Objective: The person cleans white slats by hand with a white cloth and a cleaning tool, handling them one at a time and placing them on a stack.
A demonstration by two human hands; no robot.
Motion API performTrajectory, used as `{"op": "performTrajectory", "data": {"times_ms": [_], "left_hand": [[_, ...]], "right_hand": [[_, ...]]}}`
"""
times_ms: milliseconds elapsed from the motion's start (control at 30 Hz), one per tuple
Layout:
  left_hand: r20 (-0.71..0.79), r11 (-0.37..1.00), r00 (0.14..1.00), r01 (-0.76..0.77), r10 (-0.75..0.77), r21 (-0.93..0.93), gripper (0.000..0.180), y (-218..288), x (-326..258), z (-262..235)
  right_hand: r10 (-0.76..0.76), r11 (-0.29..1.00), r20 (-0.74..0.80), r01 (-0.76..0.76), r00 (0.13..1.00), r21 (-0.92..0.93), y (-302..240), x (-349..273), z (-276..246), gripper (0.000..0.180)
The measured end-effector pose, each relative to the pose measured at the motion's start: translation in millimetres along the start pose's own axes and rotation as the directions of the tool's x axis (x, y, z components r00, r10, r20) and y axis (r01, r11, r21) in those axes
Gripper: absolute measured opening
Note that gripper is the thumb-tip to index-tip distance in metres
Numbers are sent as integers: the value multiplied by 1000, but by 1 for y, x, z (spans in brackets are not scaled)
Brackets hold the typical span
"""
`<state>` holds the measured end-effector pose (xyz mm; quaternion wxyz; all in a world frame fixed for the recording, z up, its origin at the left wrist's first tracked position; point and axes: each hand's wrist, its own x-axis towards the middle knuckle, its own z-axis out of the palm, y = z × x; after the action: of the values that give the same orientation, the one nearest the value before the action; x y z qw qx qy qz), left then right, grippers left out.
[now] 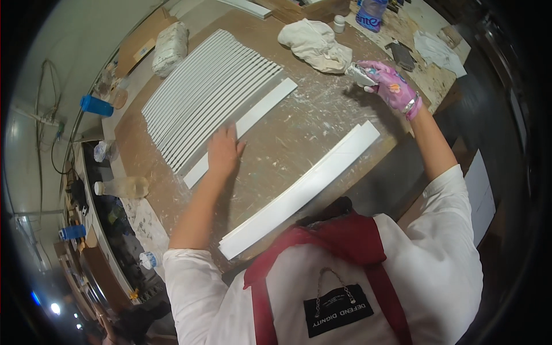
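My left hand (223, 150) lies flat, bare, fingers together, on a white strip (261, 109) that sits beside a row of several white slats (213, 89) on the worn workbench (299, 138). My right hand (391, 85), in a pink patterned glove, grips a small white-smeared tool or sanding block (361, 75) just off the bench surface near a crumpled white rag (316, 45). A long white board (302, 190) runs diagonally along the near edge of the bench, close to my chest.
A wrapped white bundle (170, 47) lies at the bench's far left. A plastic bottle (371, 14), a small white jar (339, 23) and a dark flat object (401, 56) sit at the far right. A blue cup (96, 105) and clutter line the left shelf.
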<state>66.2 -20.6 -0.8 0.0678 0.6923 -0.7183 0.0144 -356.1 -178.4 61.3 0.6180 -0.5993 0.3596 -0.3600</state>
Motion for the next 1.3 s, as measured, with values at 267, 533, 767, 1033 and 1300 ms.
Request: {"op": "performTrajectory", "data": {"times_ms": [267, 533, 767, 1033, 1300], "left_hand": [[37, 943, 999, -17, 32, -334, 38, 56, -41, -116], [26, 942, 997, -63, 76, -331, 43, 123, -107, -137], [-35, 839, 980, 149, -195, -523, 45, 103, -105, -155], [-29, 955, 999, -28, 20, -296, 47, 160, -120, -102], [-24, 987, 1000, -9, 5, -160, 53, 164, -118, -88]], "right_hand": [[-278, 949, -58, 265, 959, -171, 14, -74, -39, 54], [-87, 995, -185, 94, 979, 28, 0, -108, 0, 27], [-23, 999, -241, 17, 970, -28, -14, -113, 11, 31], [-79, 994, -155, 65, 985, -93, -2, -117, 11, 37], [-146, 849, 2, 127, 989, -512, -20, -92, 35, 38]]}}
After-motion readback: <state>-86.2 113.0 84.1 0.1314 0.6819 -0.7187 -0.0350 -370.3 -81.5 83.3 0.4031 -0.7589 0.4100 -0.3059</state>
